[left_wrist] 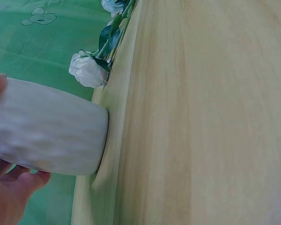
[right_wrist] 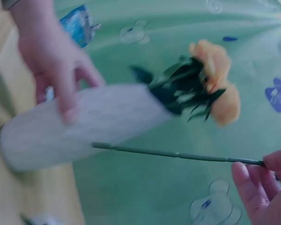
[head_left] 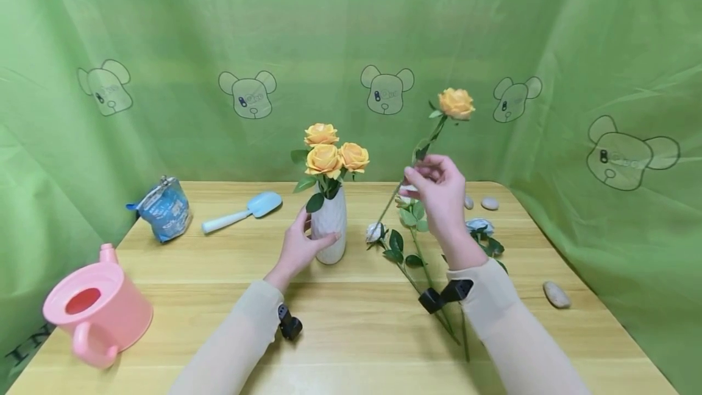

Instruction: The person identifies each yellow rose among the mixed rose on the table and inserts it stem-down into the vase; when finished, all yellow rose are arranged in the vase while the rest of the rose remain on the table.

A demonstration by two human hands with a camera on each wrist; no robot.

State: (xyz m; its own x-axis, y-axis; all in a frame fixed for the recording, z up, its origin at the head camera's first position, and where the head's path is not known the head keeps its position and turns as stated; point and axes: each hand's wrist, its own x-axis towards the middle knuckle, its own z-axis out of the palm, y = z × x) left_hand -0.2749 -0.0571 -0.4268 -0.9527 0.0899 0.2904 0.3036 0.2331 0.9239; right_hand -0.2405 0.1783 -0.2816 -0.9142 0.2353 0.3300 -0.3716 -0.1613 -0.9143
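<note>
A white textured vase (head_left: 331, 230) stands upright with three yellow-orange roses (head_left: 324, 160) in it. My left hand (head_left: 303, 242) holds the vase from its left side, thumb across the front; the left wrist view also shows the vase (left_wrist: 51, 126) between thumb and fingers. My right hand (head_left: 439, 197) pinches the green stem (right_wrist: 178, 155) of another yellow-orange rose (head_left: 456, 104), raised above the table to the right of the vase. The bloom points up and the stem slants down to the left, its lower end apart from the vase opening.
White roses (head_left: 375, 233) and a pale blue rose (head_left: 479, 226) lie right of the vase. Stones (head_left: 556, 294) sit along the right side. At left are a pink watering can (head_left: 101, 309), a blue bag (head_left: 166, 211) and a light blue trowel (head_left: 244, 212). Green curtain (head_left: 329, 29) surrounds the table.
</note>
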